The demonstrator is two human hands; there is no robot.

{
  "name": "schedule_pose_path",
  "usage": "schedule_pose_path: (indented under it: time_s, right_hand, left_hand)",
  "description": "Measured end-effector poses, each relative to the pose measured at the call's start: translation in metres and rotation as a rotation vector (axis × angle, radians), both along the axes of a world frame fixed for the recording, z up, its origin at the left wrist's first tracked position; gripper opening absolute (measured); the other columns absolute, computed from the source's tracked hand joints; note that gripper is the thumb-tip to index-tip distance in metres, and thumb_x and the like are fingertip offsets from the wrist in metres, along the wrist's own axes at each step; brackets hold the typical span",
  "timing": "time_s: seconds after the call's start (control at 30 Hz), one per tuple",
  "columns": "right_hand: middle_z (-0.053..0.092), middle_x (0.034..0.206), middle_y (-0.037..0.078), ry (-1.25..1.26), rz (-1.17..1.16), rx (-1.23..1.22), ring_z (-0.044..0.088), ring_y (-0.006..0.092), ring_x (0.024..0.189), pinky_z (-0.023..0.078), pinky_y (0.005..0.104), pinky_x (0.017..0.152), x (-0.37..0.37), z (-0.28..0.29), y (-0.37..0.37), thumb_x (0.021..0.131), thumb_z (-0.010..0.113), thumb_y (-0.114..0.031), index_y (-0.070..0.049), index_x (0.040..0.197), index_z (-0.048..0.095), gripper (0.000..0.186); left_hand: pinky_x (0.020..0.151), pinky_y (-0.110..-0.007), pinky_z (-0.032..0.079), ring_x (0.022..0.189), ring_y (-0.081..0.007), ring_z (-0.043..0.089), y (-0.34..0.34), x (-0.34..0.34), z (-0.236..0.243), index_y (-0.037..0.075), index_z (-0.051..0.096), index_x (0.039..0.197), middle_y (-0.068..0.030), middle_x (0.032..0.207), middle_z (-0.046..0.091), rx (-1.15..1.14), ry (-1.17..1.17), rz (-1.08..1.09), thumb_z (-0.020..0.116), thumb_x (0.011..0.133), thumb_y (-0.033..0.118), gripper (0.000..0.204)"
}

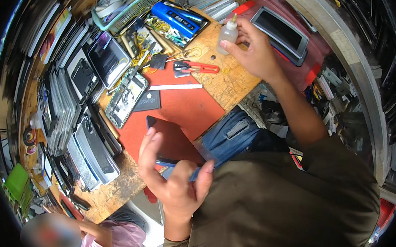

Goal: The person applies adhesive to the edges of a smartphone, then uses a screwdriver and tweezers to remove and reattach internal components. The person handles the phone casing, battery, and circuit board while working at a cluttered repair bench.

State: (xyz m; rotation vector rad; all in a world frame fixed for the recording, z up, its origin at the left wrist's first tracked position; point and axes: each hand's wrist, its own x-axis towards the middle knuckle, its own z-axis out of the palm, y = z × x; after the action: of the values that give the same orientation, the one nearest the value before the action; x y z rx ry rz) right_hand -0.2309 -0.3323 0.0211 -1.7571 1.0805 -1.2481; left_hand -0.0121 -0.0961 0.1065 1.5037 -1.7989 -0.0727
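1 bottle [227, 35] in right-hand grip [252, 47], left-hand grip [174, 185] seemingly holding panel [174, 141]

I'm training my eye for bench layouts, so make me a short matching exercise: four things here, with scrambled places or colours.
Things:
1. Squeeze bottle
2. White strip
3. Cylindrical device
4. Mesh basket

Places or colours:
A. Blue
B. Lying on the red mat
C. Pale green
D. Held in the right hand

Pairs: 1-D, 2-B, 3-A, 4-C
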Motion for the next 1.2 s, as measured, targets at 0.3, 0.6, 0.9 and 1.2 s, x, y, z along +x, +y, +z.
schedule_pose_path:
  time_s: [0.3, 0.6, 0.9, 1.2]
  right_hand:
    - [0.072, 0.113, 0.016, 0.238, -0.252, -0.303, 0.071, 0.0249, 0.108, 0.055, 0.0353, 0.093, 0.006, -0.004, 0.032, 0.091, 0.085, -0.014, -0.003, 0.132, 0.063, 0.049]
    - [0.076, 0.109, 0.021, -0.300, 0.846, 1.183, 0.077, 0.0219, 0.086, 0.061, 0.0322, 0.073, 0.041, 0.020, 0.166, 0.116, 0.049, -0.036, 0.005, 0.121, 0.065, 0.044]
    - [0.071, 0.076, 0.007, -0.339, 0.663, 1.201, 0.067, 0.0114, 0.057, 0.049, 0.0235, 0.049, 0.091, 0.025, 0.173, 0.109, 0.066, -0.028, -0.001, 0.098, 0.069, 0.029]
    - [0.071, 0.079, 0.006, -0.510, 0.422, 1.221, 0.066, 0.0116, 0.059, 0.050, 0.0244, 0.051, 0.106, 0.018, 0.172, 0.108, 0.068, -0.027, -0.005, 0.095, 0.069, 0.026]
  left_hand:
    - [0.118, -0.061, 0.042, 0.140, -0.0505, 0.053, 0.013, 0.009, -0.022, 0.007, 0.050, 0.098, -0.0285, 0.143, 0.051, -0.106, 0.287, 0.179, 0.085, 0.090, 0.054, 0.060]
    - [0.120, -0.056, 0.041, 0.143, -0.0468, 0.051, 0.077, 0.024, -0.087, 0.005, 0.041, 0.130, -0.0340, 0.151, 0.048, -0.123, 0.529, 0.377, 0.071, 0.097, 0.064, 0.074]
    - [0.118, -0.055, 0.044, 0.141, -0.0463, 0.054, 0.068, 0.027, -0.098, 0.007, 0.039, 0.142, -0.0319, 0.150, 0.048, -0.217, 0.447, 0.333, 0.077, 0.095, 0.059, 0.080]
    - [0.116, -0.052, 0.046, 0.134, -0.0414, 0.060, 0.063, 0.035, -0.104, 0.002, 0.037, 0.149, -0.0277, 0.143, 0.057, -0.283, 0.469, 0.330, 0.079, 0.094, 0.057, 0.089]
